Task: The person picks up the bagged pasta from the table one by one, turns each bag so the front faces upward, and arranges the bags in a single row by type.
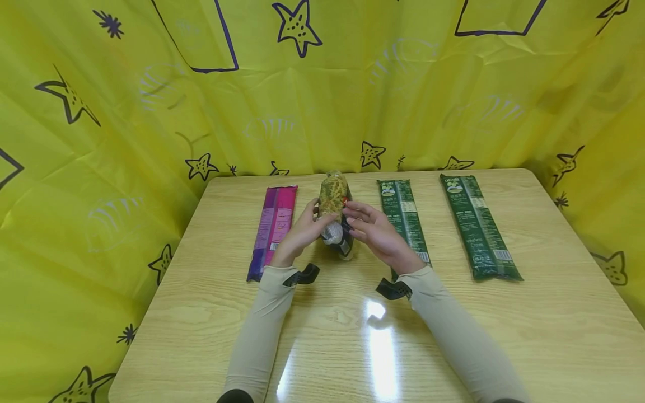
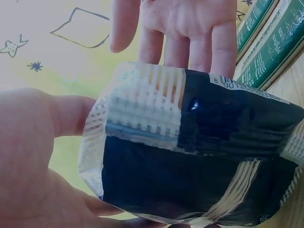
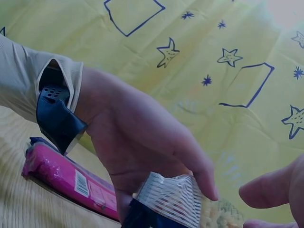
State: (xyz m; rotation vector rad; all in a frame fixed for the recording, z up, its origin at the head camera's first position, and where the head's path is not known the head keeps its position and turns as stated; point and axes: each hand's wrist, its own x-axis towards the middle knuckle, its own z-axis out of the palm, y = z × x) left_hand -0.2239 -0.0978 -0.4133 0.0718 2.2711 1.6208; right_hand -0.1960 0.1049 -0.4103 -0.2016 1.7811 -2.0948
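A bag of short pasta (image 1: 332,196) with a clear front and a dark, white-striped lower part stands tilted near the table's back edge. My left hand (image 1: 300,230) grips it from the left, thumb on the near side and fingers round the back. Close to the bag's right side, my right hand (image 1: 373,229) has its fingers extended; the left wrist view shows them straight behind the bag (image 2: 199,147). Whether they touch it I cannot tell. A green spaghetti packet (image 1: 400,210) lies partly behind the right hand. Beside the left hand lies a pink and purple packet (image 1: 274,221).
A second green spaghetti packet (image 1: 478,229) lies farther right on the wooden table (image 1: 201,324). Yellow patterned cloth (image 1: 322,106) hangs behind the table's back edge and along both sides. Light glares off the tabletop between the forearms.
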